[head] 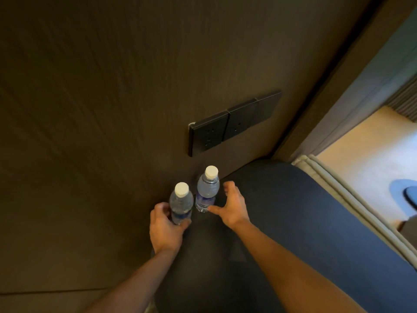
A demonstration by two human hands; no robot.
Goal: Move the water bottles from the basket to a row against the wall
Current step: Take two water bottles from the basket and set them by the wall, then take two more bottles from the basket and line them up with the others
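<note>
Dark countertop (pixel 282 222) with two water bottles standing at its back edge

The surface is dark blue-grey, matte, with a rounded right-hand corner; its back edge runs along a brown wood-grain wall panel (pixel 101 120). Two clear plastic water bottles stand upright on it, close beside each other and hard against the panel: the left bottle (pixel 181 203) nearer the camera, the right bottle (pixel 207 190) a little further back. Each has a white cap and a blue label round its lower half (the print is too blurred to read). The left one's base is hidden behind a hand, so its contact with the surface cannot be confirmed.
</note>
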